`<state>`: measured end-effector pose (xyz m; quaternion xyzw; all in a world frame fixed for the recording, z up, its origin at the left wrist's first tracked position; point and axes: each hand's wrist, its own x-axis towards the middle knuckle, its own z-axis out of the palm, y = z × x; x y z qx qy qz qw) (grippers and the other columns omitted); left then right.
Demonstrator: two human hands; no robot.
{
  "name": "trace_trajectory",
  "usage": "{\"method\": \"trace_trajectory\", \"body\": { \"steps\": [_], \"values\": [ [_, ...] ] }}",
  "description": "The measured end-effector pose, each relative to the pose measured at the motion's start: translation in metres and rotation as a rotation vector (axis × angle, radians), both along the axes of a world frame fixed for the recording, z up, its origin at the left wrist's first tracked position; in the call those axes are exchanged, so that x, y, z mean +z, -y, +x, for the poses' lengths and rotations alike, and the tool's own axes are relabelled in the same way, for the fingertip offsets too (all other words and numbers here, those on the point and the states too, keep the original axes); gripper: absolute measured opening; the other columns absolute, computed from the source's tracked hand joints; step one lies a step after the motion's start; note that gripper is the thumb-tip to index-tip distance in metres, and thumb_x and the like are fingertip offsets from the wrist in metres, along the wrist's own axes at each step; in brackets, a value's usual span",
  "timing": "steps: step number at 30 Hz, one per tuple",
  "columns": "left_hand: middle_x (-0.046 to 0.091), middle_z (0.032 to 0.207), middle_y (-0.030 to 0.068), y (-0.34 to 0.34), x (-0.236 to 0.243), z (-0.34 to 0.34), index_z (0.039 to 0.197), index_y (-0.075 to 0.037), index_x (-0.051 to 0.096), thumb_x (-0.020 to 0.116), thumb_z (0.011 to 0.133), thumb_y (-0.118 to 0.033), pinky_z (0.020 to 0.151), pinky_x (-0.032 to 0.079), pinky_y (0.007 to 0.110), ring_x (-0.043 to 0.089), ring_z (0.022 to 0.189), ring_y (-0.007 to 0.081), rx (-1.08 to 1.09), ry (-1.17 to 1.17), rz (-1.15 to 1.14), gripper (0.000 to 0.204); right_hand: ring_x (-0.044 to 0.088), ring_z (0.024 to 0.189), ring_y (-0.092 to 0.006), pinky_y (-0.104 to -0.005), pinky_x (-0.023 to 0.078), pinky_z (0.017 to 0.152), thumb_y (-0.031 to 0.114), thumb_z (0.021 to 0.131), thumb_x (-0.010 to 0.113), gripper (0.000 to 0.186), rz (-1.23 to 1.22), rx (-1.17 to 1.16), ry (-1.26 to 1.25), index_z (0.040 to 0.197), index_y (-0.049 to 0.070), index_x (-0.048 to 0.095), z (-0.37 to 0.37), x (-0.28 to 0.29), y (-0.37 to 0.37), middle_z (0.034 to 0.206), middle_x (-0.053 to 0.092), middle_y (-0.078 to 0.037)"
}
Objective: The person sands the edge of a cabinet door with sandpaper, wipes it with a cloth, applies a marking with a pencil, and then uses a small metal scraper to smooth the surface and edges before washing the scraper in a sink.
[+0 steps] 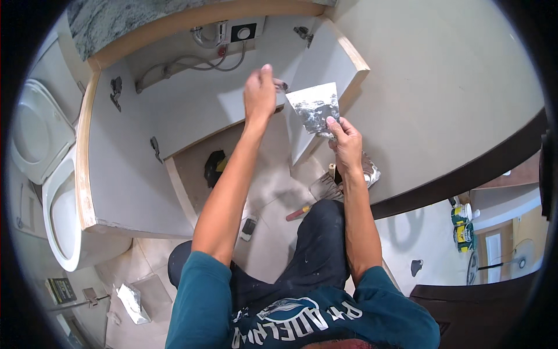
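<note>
Bathroom cabinet (203, 107): open-fronted, 11 o'clock.
Right hand (347, 144): clamped on smeared scraper (314, 106), 1 o'clock.
Left hand (259, 96): 12 o'clock, apart; grip cannot be told.

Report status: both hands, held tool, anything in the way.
Left hand raised, blurred, grip unclear. Right hand holding white-smeared, trapezoid metal scraper by its narrower end. Open pale-grey, wood-edged cabinet door behind scraper, possible obstruction.

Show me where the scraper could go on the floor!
The scraper could fit on bare tile between the toilet and the white packet. A smaller patch lies between the black-and-white block and the red handle. It's crowded beyond the right knee, with a jumble of things.
</note>
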<state>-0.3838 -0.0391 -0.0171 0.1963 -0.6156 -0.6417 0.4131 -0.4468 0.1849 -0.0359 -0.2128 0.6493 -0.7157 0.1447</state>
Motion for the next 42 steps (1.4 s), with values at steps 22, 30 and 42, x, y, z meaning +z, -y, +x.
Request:
{"method": "trace_trajectory", "body": {
  "steps": [22, 30, 42],
  "values": [
    [0.072, 0.091, 0.0018, -0.087, 0.060, -0.005, 0.100, 0.001, 0.072, 0.075, 0.091, -0.013, 0.072, 0.053, 0.026, 0.064, 0.077, 0.0079, -0.245, -0.504, 0.253, 0.017, 0.056, 0.088, -0.0098, -0.0249, 0.048, 0.081, 0.030, 0.103, 0.062, 0.035, -0.142, -0.304, -0.474, 0.118, 0.000, 0.070, -0.018, 0.081, -0.009, 0.099, 0.062, -0.004],
    [0.071, 0.093, 0.0017, -0.097, 0.061, -0.002, 0.105, -0.002, 0.070, 0.073, 0.092, -0.014, 0.075, 0.053, 0.027, 0.065, 0.081, 0.0083, -0.326, -0.388, 0.084, 0.019, 0.059, 0.084, -0.0085, -0.0246, 0.046, 0.079, 0.021, 0.091, 0.078, 0.022, 0.021, -0.031, -0.408, 0.099, 0.001, 0.077, -0.030, 0.119, -0.016, 0.091, 0.069, 0.000],
    [0.070, 0.090, 0.0026, -0.038, 0.069, 0.006, 0.107, 0.000, 0.065, 0.069, 0.095, -0.014, 0.066, 0.052, 0.026, 0.063, 0.076, 0.0083, -0.150, -0.476, 0.294, 0.019, 0.062, 0.073, -0.0163, -0.0332, 0.050, 0.070, 0.022, 0.086, 0.080, 0.017, 0.593, 0.319, -0.589, 0.091, 0.007, 0.076, 0.006, 0.011, 0.011, 0.084, 0.070, -0.010]
  ]
}}
